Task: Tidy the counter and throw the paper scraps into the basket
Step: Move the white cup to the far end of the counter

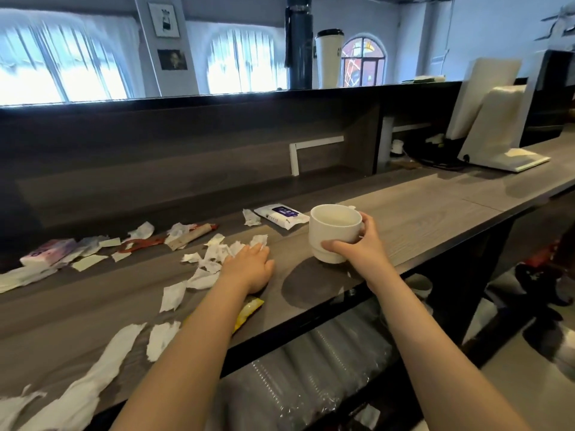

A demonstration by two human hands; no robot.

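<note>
Several torn white paper scraps (208,262) lie scattered over the wooden counter (420,219), from the near left to the middle. My left hand (249,265) lies flat on the counter, palm down, with its fingertips on the scraps. My right hand (361,244) grips a white ceramic mug (334,231) by its side and handle, and the mug stands upright just above or on the counter. No basket is in view.
A white wet-wipe pack (281,215) lies behind the mug. A purple tissue pack (49,251), red wrapper (140,245), rolled paper sleeve (191,236) and yellow packet (247,311) lie about. A white terminal (497,132) stands at right. Stacked plastic cups (311,362) lie below.
</note>
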